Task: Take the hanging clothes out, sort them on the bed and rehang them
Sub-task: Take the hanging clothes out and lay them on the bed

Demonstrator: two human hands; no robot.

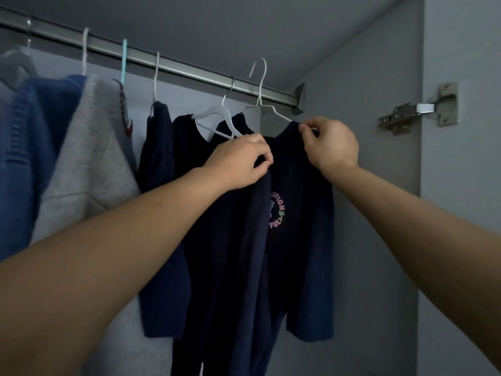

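Observation:
A dark navy t-shirt (303,240) with a round pink print hangs on a thin white wire hanger (260,85), whose hook sits in front of the metal rail (189,71); I cannot tell whether it rests on the rail. My left hand (238,161) pinches the shirt's fabric near the collar. My right hand (330,145) pinches the shirt's right shoulder at the hanger's end. Two more dark navy garments (162,164) hang just to the left, one on a white plastic hanger (217,118).
Further left on the rail hang a grey knit (89,158), a blue denim garment (27,147) and another grey piece at the edge. The wardrobe's side wall (366,158) stands close on the right, with a metal door hinge (417,109) beside it.

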